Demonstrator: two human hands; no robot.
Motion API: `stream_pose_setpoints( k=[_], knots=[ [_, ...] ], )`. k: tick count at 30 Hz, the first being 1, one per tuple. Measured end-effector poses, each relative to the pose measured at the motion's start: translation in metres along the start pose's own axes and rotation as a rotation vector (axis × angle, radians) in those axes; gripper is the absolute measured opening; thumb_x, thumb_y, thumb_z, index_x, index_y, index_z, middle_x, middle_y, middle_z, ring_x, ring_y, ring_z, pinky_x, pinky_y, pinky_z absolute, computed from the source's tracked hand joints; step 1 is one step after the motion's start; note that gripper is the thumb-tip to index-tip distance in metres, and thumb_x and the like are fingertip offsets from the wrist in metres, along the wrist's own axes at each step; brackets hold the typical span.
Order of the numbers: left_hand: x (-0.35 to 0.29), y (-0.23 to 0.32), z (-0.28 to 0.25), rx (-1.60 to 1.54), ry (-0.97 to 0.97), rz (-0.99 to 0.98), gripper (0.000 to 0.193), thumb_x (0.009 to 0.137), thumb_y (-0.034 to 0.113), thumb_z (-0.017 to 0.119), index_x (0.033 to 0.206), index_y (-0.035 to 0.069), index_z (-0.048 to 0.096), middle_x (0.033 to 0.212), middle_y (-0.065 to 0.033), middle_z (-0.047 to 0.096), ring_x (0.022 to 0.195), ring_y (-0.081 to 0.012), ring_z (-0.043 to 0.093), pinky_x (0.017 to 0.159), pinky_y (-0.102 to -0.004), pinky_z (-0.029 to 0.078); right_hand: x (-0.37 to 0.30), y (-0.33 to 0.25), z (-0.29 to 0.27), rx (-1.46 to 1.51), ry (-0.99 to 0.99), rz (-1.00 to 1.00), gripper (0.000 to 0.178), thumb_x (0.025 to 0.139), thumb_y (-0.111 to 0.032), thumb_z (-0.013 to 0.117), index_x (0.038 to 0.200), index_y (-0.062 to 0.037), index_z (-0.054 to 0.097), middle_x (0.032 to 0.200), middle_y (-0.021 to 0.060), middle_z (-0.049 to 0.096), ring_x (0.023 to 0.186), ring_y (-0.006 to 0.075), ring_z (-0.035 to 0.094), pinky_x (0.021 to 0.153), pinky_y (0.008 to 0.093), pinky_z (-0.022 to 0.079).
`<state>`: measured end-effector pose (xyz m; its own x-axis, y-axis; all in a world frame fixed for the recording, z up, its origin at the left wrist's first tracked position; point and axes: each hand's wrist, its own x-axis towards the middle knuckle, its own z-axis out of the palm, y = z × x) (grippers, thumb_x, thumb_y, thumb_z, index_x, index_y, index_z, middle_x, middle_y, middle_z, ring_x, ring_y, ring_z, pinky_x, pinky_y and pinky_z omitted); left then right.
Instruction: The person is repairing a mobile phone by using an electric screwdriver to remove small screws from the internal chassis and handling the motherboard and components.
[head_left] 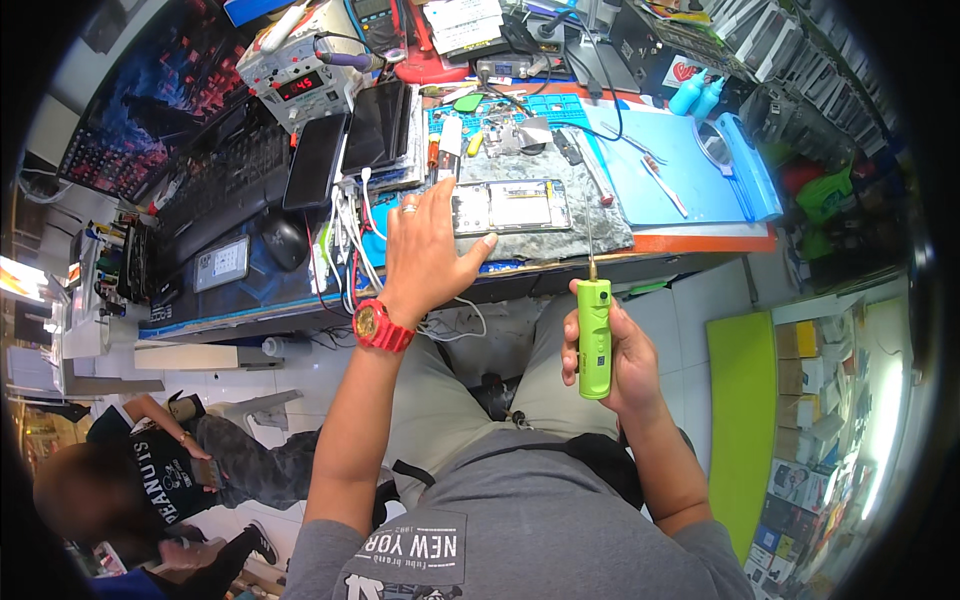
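The right grip [630, 358] was closed around the lime-green handheld tool [594, 345], its thin shaft pointed toward the worktop [700, 243]. The left grip [430, 250] was open, fingers spread at the left end of the opened phone [520, 207]; contact could not be confirmed. The phone lay flat on the grey mat [598, 226].

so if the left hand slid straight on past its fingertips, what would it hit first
Probably the slim white item just ahead of the left hand, beside an orange tool; depth is unclear, so the hand may already be touching the white item.
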<state>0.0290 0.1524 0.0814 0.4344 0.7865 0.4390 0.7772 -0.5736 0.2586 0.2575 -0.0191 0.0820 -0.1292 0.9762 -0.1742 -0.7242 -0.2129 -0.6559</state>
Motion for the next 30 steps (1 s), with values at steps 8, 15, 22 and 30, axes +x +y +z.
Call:
stream_pose_setpoints(
  k=[8, 15, 22, 30],
  knots=[
    [0.000, 0.001, -0.005, -0.042, -0.034, -0.066, 0.085, 0.082, 0.047, 0.082, 0.142, -0.004, 0.051, 0.132, -0.0214, 0.061, 0.122, -0.0388, 0.056, 0.103, -0.0491, 0.041, 0.012, 0.000, -0.012, 0.209, -0.050, 0.060, 0.056, 0.111, -0.046, 0.037, 0.149, -0.0043, 0.043, 0.114, 0.0117, 0.057, 0.081, 0.0212, 0.062, 0.062, 0.0382, 0.057],
    [-0.005, -0.004, 0.003, -0.100, 0.006, -0.062, 0.087, 0.080, 0.047, 0.084, 0.143, -0.004, 0.050, 0.133, -0.0220, 0.059, 0.124, -0.0400, 0.055, 0.110, -0.0508, 0.038, 0.019, 0.004, -0.018, 0.273, -0.099, 0.066, 0.054, 0.109, -0.039, 0.042, 0.151, -0.0048, 0.039, 0.118, 0.0135, 0.055, 0.087, 0.0233, 0.062, 0.065, 0.0396, 0.057],
    [-0.009, -0.012, 0.006, -0.107, 0.071, -0.043, 0.083, 0.078, 0.039, 0.086, 0.142, -0.001, 0.053, 0.130, -0.0175, 0.064, 0.120, -0.0371, 0.058, 0.105, -0.0471, 0.041, 0.017, 0.000, -0.010, 0.114, -0.072, 0.061, 0.053, 0.099, -0.010, 0.056, 0.145, -0.0054, 0.030, 0.122, 0.0194, 0.051, 0.089, 0.0275, 0.063, 0.064, 0.0432, 0.060],
    [-0.009, -0.013, 0.002, -0.157, 0.050, -0.049, 0.090, 0.076, 0.044, 0.087, 0.144, -0.002, 0.049, 0.129, -0.0201, 0.065, 0.120, -0.0386, 0.059, 0.107, -0.0494, 0.040, 0.017, 0.008, -0.001, -0.108, 0.018, 0.050, 0.047, 0.096, -0.010, 0.057, 0.136, -0.0013, 0.033, 0.115, 0.0178, 0.049, 0.081, 0.0233, 0.063, 0.054, 0.0391, 0.061]
  ],
)
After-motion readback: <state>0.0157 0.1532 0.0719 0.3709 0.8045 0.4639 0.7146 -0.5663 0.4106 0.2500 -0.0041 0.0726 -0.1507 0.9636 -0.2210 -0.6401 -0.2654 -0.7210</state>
